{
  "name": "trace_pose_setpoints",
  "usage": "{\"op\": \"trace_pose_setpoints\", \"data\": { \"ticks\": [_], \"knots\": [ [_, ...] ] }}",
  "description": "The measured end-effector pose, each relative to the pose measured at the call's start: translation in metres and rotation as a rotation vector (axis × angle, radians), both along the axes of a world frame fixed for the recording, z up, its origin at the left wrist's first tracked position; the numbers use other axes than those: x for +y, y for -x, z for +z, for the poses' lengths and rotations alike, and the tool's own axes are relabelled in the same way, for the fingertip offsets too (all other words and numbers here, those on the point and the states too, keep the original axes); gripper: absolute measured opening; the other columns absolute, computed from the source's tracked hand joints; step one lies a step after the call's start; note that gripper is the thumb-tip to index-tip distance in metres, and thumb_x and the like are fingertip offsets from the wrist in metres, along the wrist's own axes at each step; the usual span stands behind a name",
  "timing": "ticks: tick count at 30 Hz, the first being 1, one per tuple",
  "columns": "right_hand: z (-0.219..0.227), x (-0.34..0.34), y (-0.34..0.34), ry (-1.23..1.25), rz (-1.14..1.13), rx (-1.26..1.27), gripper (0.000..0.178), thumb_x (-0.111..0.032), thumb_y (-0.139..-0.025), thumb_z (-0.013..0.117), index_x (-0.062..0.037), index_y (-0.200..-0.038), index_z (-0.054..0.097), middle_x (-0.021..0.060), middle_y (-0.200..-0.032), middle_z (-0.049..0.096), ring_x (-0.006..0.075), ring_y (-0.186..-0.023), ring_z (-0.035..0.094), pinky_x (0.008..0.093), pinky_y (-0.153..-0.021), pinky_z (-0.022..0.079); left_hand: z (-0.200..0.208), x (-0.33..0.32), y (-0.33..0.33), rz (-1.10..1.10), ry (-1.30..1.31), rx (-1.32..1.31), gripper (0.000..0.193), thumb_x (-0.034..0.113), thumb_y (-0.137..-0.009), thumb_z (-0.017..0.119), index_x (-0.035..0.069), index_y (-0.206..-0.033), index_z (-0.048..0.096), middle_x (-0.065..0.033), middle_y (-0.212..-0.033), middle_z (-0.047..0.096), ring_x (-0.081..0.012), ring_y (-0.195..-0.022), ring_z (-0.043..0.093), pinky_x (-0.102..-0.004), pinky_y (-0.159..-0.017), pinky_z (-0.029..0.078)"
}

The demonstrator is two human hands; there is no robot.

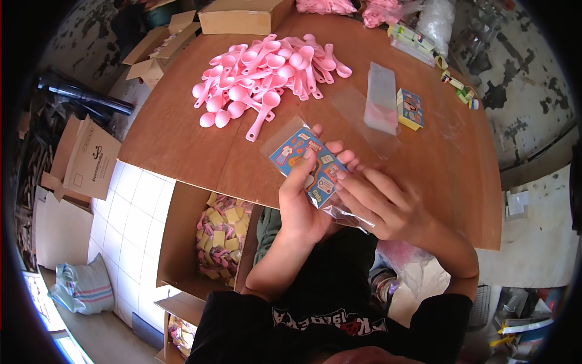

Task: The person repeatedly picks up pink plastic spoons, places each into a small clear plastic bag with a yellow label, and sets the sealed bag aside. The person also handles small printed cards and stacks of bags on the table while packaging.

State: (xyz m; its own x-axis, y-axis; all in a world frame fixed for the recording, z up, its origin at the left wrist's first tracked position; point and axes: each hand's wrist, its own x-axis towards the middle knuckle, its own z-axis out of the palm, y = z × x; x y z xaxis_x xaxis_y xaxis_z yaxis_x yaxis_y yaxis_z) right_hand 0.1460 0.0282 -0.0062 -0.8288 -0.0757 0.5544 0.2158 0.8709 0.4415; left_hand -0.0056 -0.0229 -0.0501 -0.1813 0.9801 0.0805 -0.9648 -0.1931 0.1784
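Note:
A blue printed card sits inside a clear plastic bag just over the table's near edge. My left hand holds it, thumb across its face and fingers behind. My right hand has its fingers closed at the card's right side and the bag's lower end; the exact fingertip contact is partly hidden. Ahead to the left lies a heap of pink plastic spoons. To the right of the heap rest a stack of clear bags and a small stack of blue cards with yellow sides.
The brown wooden table bears a cardboard box at its far edge. Below its near left edge stands an open carton of packed yellow and pink items. A white sack rests at the left. Pink bundles lie at the back.

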Motion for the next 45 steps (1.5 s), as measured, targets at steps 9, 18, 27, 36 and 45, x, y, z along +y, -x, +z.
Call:
{"op": "trace_pose_setpoints", "data": {
  "ticks": [9,18,27,36,45],
  "knots": [
    [-0.013,0.044,0.009,-0.001,0.307,0.058,0.012,-0.014,-0.083,0.066,-0.0087,-0.092,0.071,0.0024,-0.115,0.066,0.0185,-0.09,0.064,0.0345,-0.073,0.055,-0.011,-0.008,0.043,0.448,0.121,-0.005,0.039,0.025,-0.099,0.053,-0.001,-0.128,0.05,-0.0125,-0.1,0.061,-0.0246,-0.095,0.061,-0.0414,-0.092,0.051],
    [-0.035,0.24,0.043,0.628,-0.393,0.102,0.023,-0.015,-0.084,0.065,-0.0121,-0.105,0.071,0.0102,-0.1,0.067,0.0326,-0.094,0.064,0.0434,-0.079,0.052,-0.015,-0.011,0.062,0.63,0.127,0.0,0.039,0.023,-0.1,0.051,-0.001,-0.129,0.047,-0.0121,-0.102,0.056,-0.0227,-0.097,0.055,-0.0405,-0.093,0.048],
    [-0.039,0.264,0.064,0.714,-0.618,0.117,0.015,-0.018,-0.084,0.067,-0.0124,-0.094,0.075,0.0082,-0.096,0.07,0.0268,-0.091,0.068,0.0396,-0.08,0.053,-0.023,-0.011,0.067,0.623,0.127,0.019,0.038,0.022,-0.099,0.052,-0.001,-0.13,0.046,-0.0119,-0.102,0.055,-0.0243,-0.096,0.054,-0.0404,-0.093,0.048],
    [0.05,0.173,0.035,1.115,-0.25,0.565,0.021,-0.017,-0.084,0.068,0.0022,-0.091,0.072,0.0096,-0.089,0.073,0.0126,-0.07,0.065,0.0319,-0.065,0.05,-0.027,-0.009,0.067,0.594,0.103,0.032,0.039,0.021,-0.099,0.052,-0.001,-0.131,0.046,-0.0122,-0.101,0.056,-0.0247,-0.094,0.055,-0.0406,-0.093,0.048],
    [0.007,0.101,0.041,0.694,-0.368,-0.054,0.027,-0.005,-0.077,0.066,0.0005,-0.104,0.062,0.021,-0.072,0.067,0.0336,-0.063,0.067,0.0395,-0.06,0.052,-0.028,-0.01,0.049,0.53,0.132,0.06,0.041,0.021,-0.098,0.054,0.0,-0.132,0.046,-0.0134,-0.102,0.059,-0.0252,-0.095,0.059,-0.0427,-0.094,0.049]
  ]
}}
